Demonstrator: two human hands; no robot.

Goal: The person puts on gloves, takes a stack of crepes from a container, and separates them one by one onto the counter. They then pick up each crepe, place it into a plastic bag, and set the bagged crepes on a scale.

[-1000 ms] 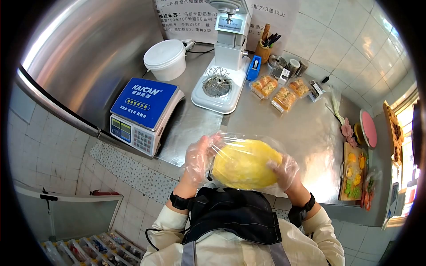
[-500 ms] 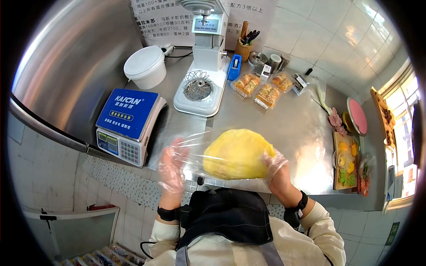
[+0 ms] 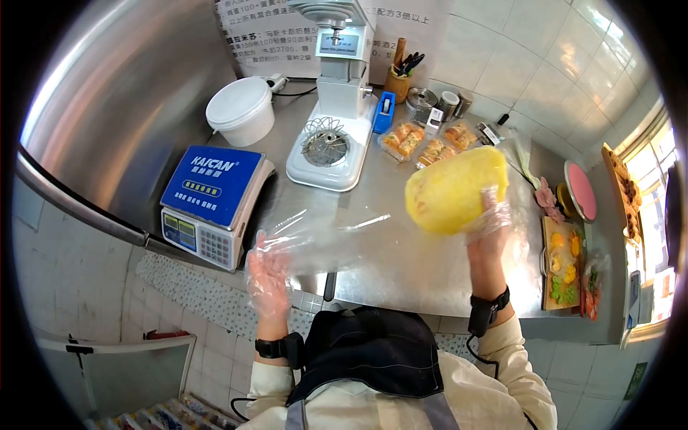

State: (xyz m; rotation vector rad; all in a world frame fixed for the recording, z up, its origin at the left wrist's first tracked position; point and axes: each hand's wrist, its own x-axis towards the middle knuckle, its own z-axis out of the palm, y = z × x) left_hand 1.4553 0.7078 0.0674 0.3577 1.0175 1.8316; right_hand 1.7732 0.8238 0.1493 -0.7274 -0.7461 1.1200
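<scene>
Yellow dough-like mass [image 3: 453, 192], rounded and smooth, raised over the right-hand part of a stainless-steel countertop [image 3: 401, 283]. The right hand [image 3: 490, 233], in a clear plastic glove, is clamped on the lower right edge of the mass, fingers against its side. The left hand [image 3: 269, 276], likewise gloved, stands well apart from the mass near the counter's front edge, its fingers upright beside a stretch of clear plastic film [image 3: 337, 233]; whether those fingers are closed on the film cannot be told. Each wrist bears a black strap, and the person wears a black apron [image 3: 369, 351] over cream sleeves.

In view, the upper edge of the mass partly overlaps the clear packs of topped bread rolls [image 3: 403, 139]. Behind these stand a blue tape dispenser [image 3: 384, 113] and a wooden knife holder [image 3: 397, 84]. To the left is a white stand mixer [image 3: 342, 100], a wire whisk [image 3: 326, 147] lying on its base. Farther left are a lidded white bucket [image 3: 241, 115] and, nearer the person, a blue-topped KAICAN digital scale [image 3: 215, 186].

At the far right, a cutting board [image 3: 566, 228] carries yellow and green pieces; a pink disc [image 3: 580, 190] stands behind it.
</scene>
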